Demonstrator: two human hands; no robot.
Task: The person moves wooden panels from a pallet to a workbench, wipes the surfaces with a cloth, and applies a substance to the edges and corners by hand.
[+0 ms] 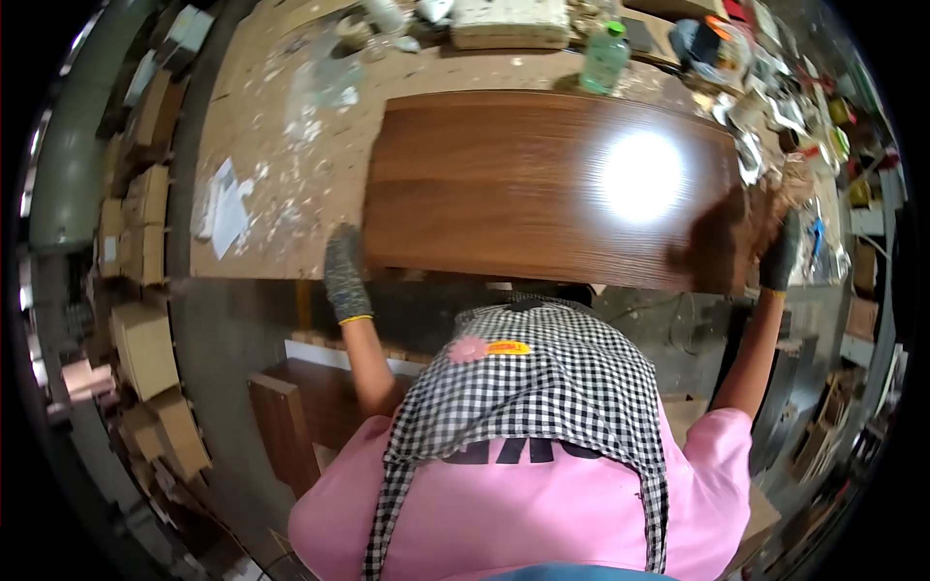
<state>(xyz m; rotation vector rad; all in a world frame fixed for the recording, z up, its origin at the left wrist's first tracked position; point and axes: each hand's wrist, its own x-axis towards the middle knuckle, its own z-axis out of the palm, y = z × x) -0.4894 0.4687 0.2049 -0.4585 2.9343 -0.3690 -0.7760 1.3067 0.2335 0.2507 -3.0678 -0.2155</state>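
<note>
A wide wood-grain board [484, 184], dark brown and glossy, lies across the workbench in front of me, with a bright glare on its right half. My left hand [347, 276], in a dark grey knit glove with a yellow cuff, is closed at the board's near left corner; its thumb is hidden. Beyond the board's right end is my right hand [780, 257], in a similar glove. Shade and clutter hide its fingers, so its grip on the board cannot be made out. A dark shadow falls on the board beside it.
The paint-spotted workbench [281, 184] bears a white scrap [229, 213] at left. A green bottle [605, 60] and a pale block [511, 23] stand behind the board; mixed clutter [765, 87] crowds the right. Below the bench edge are brown panels [281, 426]. Cardboard boxes [145, 349] line the left.
</note>
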